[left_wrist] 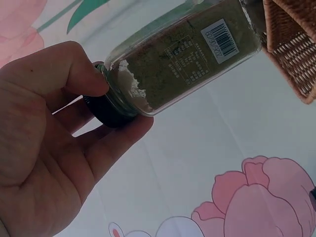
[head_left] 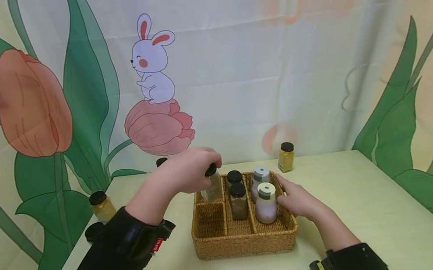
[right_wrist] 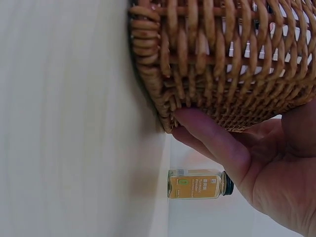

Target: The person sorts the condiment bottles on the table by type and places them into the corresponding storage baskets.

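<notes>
Left grip [head_left: 192,169] pinches jar [left_wrist: 182,59], cap [left_wrist: 112,112] up, axis near vertical.

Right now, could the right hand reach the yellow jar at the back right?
Probably yes. The right hand holds the basket's right side, so it would likely need to let go first, but the yellow jar stands upright just beyond, with nothing visible between them.

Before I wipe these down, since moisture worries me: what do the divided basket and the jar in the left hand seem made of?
Divided basket: matte wicker or similar woven fibre, perhaps synthetic; interlaced brown strands show.
Jar: smooth, glossy, probably glass, though clear plastic is possible; its walls are transparent and edges catch light.
</notes>
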Available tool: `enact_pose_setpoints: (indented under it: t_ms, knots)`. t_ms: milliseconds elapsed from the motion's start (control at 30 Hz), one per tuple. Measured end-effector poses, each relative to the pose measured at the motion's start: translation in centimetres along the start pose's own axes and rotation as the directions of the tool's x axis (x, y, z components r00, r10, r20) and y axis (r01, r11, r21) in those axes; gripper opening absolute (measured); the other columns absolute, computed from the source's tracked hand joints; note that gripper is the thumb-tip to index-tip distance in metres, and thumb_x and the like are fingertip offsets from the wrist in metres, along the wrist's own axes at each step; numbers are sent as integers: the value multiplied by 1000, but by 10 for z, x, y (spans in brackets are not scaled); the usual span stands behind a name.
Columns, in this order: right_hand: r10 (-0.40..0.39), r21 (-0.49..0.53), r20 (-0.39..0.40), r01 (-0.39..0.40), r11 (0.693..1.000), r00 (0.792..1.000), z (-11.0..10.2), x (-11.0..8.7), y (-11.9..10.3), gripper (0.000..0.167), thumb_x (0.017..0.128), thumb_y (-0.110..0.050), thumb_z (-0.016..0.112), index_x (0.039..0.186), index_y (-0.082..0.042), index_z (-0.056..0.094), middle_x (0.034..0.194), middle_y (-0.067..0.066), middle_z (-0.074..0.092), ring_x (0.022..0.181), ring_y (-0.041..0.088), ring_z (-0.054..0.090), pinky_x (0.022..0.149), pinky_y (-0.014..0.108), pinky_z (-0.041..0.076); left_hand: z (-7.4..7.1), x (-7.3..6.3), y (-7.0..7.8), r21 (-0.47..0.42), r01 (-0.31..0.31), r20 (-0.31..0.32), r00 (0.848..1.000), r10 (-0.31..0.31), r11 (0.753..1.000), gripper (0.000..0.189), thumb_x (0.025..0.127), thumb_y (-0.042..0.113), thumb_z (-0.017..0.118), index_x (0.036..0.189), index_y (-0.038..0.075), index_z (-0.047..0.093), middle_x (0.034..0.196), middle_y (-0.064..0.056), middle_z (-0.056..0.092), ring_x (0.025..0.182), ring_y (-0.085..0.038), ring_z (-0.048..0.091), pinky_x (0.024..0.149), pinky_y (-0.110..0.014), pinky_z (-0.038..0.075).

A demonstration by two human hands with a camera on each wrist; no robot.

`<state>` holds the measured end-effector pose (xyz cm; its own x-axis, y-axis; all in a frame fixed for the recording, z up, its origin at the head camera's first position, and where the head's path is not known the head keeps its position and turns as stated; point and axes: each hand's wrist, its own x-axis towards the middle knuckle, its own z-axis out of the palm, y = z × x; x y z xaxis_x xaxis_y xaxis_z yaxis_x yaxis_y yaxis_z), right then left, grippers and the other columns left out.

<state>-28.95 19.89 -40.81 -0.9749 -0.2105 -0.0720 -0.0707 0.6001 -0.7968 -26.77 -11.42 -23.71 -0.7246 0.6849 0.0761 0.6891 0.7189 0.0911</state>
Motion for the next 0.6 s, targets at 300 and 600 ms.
enact_pose_setpoints:
  t_ms: [300,600]
  knots:
    - [-3,5,-6,3,1000,1000,1,2,3,85,89,-1,51,165,-10,12,157,30,34,49,17,45,48,32,42,7,13,20,40,-89,21,996,88,995,29,81,-3,67,105,14,68,106,5,62,84,-13,57,72,-27,49]
    - [-2,12,1,2,1000,1000,1,2,2,86,89,-1,51,165,-11,12,155,31,36,48,16,43,46,30,41,15,22,32,44,-97,47,994,95,994,29,84,-3,68,106,15,69,105,6,62,88,-13,58,76,-27,50]
